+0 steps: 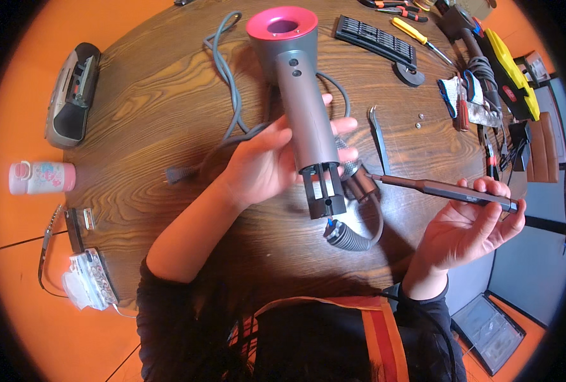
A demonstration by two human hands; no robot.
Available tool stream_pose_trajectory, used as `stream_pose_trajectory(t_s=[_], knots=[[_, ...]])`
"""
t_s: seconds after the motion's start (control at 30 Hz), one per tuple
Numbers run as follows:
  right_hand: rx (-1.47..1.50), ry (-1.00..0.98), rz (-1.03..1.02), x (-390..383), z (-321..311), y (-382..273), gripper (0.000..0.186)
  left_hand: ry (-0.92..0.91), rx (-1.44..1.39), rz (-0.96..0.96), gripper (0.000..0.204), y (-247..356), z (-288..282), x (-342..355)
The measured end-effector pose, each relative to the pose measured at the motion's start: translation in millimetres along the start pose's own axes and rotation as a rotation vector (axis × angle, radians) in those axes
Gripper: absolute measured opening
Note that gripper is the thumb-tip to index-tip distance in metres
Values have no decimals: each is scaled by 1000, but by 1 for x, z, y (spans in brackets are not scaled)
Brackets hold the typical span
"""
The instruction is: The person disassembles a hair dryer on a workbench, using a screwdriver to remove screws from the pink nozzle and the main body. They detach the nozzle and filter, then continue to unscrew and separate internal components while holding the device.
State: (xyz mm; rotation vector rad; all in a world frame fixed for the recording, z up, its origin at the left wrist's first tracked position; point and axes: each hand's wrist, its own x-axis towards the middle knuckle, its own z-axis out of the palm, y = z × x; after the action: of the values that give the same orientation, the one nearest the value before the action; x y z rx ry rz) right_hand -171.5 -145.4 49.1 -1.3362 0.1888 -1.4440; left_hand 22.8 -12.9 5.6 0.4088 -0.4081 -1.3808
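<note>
The left hand (257, 162) grips a hair dryer (308, 121); the right hand (464, 232) clasps a screwdriver (448, 191). Far right, a tray (367, 47) holds bits (385, 39); left, a bottle (42, 177) hides its contents.

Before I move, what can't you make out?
In the head view:
Hair dryer: far side hidden, turned from the camera.
Left hand: some of palm and fingers hidden behind the hair dryer.
Screwdriver in the right hand: tip too small to tell its shape.
Metal pieces: too tiny to identify.
Dark thing: cut off by the top edge.
</note>
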Motion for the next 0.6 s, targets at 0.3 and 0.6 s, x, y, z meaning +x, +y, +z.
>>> stream_pose_trajectory(t_s=[0.3, 0.6], knots=[[-160, -98, -185, -10, 4, -9, 45, 45, -81, 1, 86, -11, 11, -7], [-22, -60, -341, -20, 10, -18, 35, 43, -164, -9, 76, -15, 32, -9]])
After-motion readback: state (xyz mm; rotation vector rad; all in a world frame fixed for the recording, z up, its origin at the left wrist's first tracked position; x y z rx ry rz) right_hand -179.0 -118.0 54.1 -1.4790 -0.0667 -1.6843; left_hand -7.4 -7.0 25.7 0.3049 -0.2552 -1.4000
